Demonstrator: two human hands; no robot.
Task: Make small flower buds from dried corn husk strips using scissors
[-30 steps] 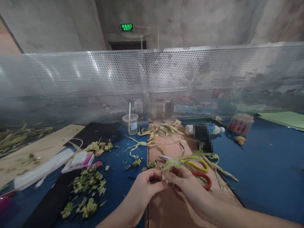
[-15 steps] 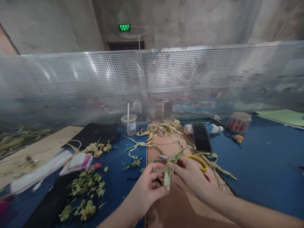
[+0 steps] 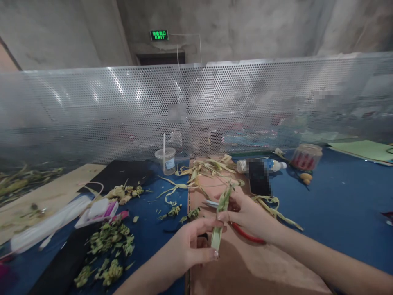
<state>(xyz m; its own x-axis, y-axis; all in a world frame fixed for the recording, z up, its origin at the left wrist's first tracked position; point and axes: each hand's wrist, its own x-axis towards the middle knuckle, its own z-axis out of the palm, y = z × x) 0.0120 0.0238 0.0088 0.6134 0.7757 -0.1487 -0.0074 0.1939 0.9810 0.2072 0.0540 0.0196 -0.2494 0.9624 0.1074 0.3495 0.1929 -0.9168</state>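
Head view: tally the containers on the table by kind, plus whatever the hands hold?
Cup with straw: 1
Bottle, lying on its side: 1
Clear jar: 1
Leaf strip, pinched by left hand and right hand: 1
Total: 4

Perforated screen at the top: shiny metal. Bench: matt blue cloth. Board at bottom centre: matt brown cardboard. Cup: clear plastic. Leaf: dry, fibrous.

Bare left grip low at centre, palm up, thumb and forefinger pinched; bare right grip just beyond, fingertips pinched too, both forearms angled in from below.
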